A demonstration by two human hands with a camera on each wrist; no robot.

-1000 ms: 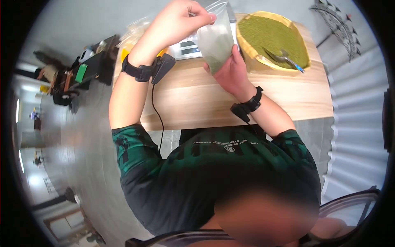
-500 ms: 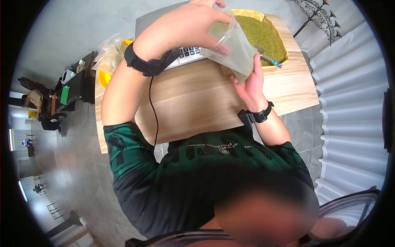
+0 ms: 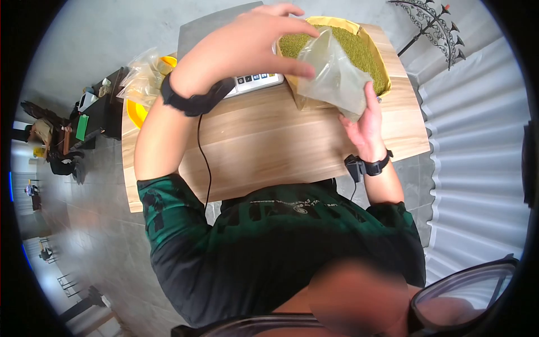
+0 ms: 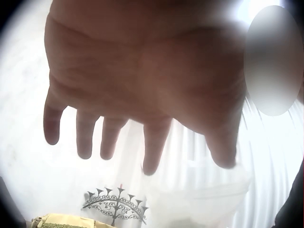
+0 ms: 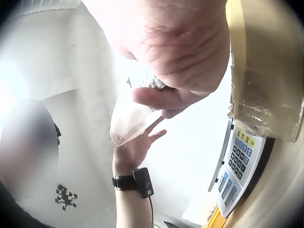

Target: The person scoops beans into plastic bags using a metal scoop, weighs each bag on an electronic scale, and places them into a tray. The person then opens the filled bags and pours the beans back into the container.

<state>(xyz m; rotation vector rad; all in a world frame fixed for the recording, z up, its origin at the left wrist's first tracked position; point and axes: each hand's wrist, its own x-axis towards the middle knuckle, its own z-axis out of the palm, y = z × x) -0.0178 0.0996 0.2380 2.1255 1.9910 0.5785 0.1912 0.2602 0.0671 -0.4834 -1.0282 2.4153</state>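
Note:
A translucent plastic bag point(image 3: 331, 73) leans tilted in my right hand point(image 3: 365, 121), whose thumb and fingers grip its lower end. Some speckled contents show near the grip in the right wrist view. Beside the bag's upper part, my left hand point(image 3: 252, 45) stands with fingers spread and straight, holding nothing. In the left wrist view its thumb point(image 4: 222, 154) comes close to the hazy bag point(image 4: 204, 199). Behind the bag is a yellow-lined box point(image 3: 384, 62) full of green granules point(image 3: 356, 48), partly covered by the bag.
A white scale with a keypad point(image 3: 255, 83) sits left of the box, partly behind my left arm. Clear plastic bags point(image 3: 140, 76) lie by a yellow container point(image 3: 136, 114) at the wooden table's point(image 3: 252, 140) left edge. A black cable point(image 3: 205, 163) hangs from my left wrist.
The bag and my right hand have moved right and a little down, away from the scale. My left hand, earlier pinching the bag's top edge, has let go and spread its fingers.

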